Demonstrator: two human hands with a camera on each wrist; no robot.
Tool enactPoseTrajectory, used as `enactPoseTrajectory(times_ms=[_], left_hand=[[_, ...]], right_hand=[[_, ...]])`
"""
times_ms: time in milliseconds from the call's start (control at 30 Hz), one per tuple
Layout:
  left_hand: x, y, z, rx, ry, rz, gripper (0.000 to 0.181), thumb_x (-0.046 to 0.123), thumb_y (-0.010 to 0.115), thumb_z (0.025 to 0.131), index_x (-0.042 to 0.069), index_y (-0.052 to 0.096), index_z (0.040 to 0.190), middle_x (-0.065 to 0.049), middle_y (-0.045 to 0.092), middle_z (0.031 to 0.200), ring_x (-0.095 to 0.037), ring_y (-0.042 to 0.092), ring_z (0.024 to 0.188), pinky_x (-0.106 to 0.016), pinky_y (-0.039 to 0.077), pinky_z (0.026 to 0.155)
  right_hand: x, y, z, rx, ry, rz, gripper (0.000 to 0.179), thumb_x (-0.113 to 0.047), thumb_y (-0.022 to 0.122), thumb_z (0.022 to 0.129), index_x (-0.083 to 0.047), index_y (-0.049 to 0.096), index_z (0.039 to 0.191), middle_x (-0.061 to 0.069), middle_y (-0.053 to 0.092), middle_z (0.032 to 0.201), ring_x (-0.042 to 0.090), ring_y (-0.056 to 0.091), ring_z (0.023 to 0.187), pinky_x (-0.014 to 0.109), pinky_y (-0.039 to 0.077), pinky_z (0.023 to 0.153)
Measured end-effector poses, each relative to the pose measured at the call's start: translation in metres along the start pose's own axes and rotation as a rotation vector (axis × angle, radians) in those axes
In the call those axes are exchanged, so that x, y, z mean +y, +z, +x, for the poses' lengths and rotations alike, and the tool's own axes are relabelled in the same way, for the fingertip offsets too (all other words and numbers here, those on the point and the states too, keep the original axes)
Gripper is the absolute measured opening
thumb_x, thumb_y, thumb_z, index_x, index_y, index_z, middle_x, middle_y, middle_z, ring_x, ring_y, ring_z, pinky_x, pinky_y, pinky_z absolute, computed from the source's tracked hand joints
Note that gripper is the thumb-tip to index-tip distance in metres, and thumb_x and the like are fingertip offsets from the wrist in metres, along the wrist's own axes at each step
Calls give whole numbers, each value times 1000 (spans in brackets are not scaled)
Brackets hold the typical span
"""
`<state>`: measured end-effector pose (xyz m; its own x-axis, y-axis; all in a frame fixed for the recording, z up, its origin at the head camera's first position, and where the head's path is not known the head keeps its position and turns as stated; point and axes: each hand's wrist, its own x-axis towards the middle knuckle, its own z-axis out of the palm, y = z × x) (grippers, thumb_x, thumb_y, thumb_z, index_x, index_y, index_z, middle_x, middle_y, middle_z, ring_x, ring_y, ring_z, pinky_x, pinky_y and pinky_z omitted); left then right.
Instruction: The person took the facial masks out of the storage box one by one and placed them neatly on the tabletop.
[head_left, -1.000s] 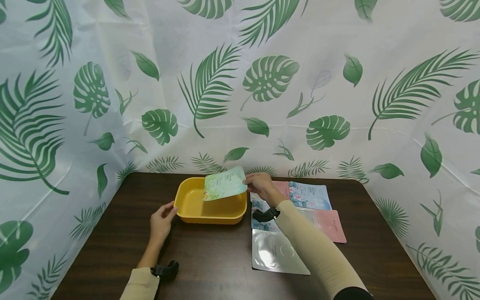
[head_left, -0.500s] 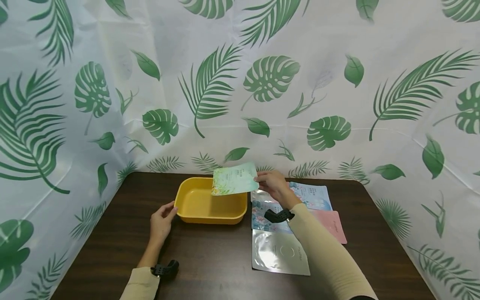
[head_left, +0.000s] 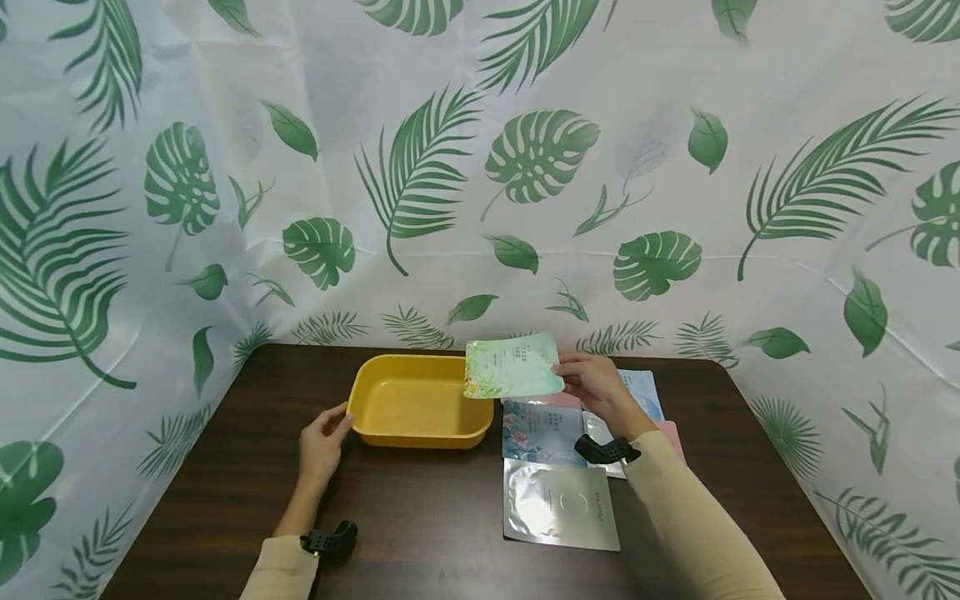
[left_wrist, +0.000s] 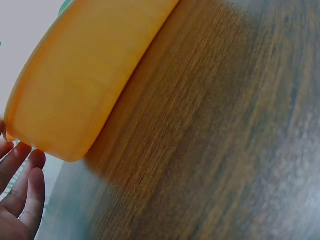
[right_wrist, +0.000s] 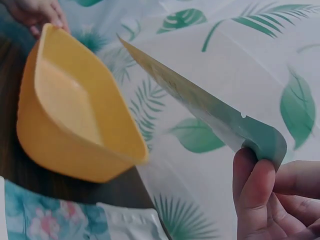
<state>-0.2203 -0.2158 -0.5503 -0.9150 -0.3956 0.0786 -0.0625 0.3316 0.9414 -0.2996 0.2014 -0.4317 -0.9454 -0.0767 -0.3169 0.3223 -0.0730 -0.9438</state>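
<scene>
In the head view my right hand [head_left: 597,387] pinches the right edge of a pale green face mask sachet [head_left: 513,367] printed with yellow flowers. The sachet is held up, overlapping the right end of a yellow plastic basin [head_left: 420,439]. Seen from the right wrist, the sachet [right_wrist: 200,105] is tilted, thumb and fingers at its corner. My left hand [head_left: 322,446] holds the left end of the basin by its rim. In the left wrist view fingers [left_wrist: 35,195] sit at the basin's corner [left_wrist: 75,95]. The basin's inside shows no sachet.
Right of the basin, several sachets lie flat on the dark wooden table [head_left: 420,533]: a silver one [head_left: 558,504] in front, a blue floral one [head_left: 543,433] behind it, and pink and light blue ones partly under my right arm. A leaf-patterned sheet [head_left: 480,167] hangs behind.
My right hand has moved to the right with the green sachet, from over the basin toward the sachets on the table. The left hand and basin stay in place.
</scene>
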Motion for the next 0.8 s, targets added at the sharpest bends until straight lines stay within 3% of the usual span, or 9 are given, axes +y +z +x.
enactPoseTrajectory(times_ms=[100,333,433,567,700,800], left_hand=[[0,0,1,4,-5,4,36,23,66,94,3,65,124,-20,66,124,5,53,81,-11,44,69],[-1,1,-1,30,19,-6,34,22,67,93,3,66,122,-18,68,121,-8,58,86,-12,45,68],[-1,0,-1,18,4,7,36,24,66,94,3,65,123,-18,67,123,-12,59,90,-12,45,69],[1,-2,-1,-19,-30,27,39,28,63,96,5,63,127,-18,64,128,-7,56,91,-11,44,71],[1,-3,0,-14,-23,12,38,26,64,95,5,64,126,-17,64,128,1,54,86,-10,44,71],[0,-3,0,-8,-21,-3,37,25,65,95,5,64,126,-17,65,126,5,53,83,-10,45,70]], right_hand=[[1,-13,-7,7,-8,-14,27,1,62,91,4,57,117,-4,67,81,9,65,70,21,55,64],[4,-43,-26,4,-3,-69,50,-5,62,94,10,43,138,-6,67,89,9,65,78,21,56,72],[6,-57,-36,24,15,-69,46,-8,63,94,6,47,135,-6,67,90,10,65,79,22,57,74],[11,-73,-48,52,32,-55,45,-9,64,93,5,48,132,-6,66,90,10,65,80,23,57,76],[20,-89,-57,75,56,-53,54,-11,67,92,7,42,137,-6,64,92,10,64,81,22,57,76],[29,-103,-64,87,67,-50,48,-11,67,91,5,47,132,-6,63,91,10,63,80,22,57,75]])
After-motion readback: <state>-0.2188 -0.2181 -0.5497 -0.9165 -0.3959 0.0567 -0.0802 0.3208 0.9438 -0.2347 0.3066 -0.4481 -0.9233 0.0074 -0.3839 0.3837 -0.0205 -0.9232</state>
